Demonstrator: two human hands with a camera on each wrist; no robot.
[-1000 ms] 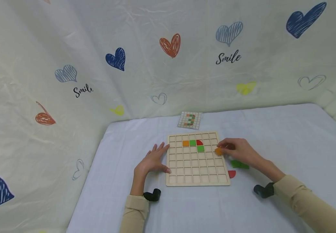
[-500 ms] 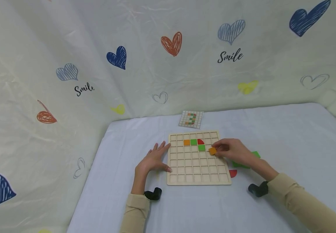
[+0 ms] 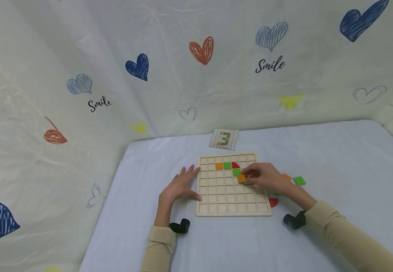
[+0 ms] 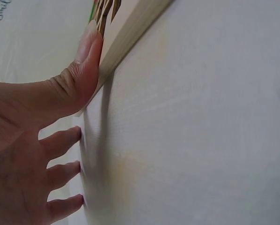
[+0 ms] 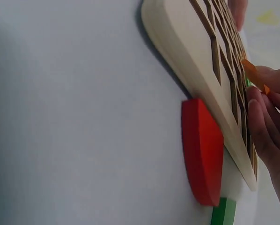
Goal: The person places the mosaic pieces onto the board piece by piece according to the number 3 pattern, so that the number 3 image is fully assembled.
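Head view: the left hand (image 3: 180, 187), fingers spread, touches the left edge of a pale wooden grid board (image 3: 213, 199). Over the board's right half, an orange square tile (image 3: 241, 179) is pinched by the right hand (image 3: 263, 176); a red round-edged piece (image 3: 273, 202) lies beside the board's right edge.

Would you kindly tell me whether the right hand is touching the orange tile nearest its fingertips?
Touching. The right wrist view shows it: the right hand pinches the orange tile directly between its fingertips, with no gap.
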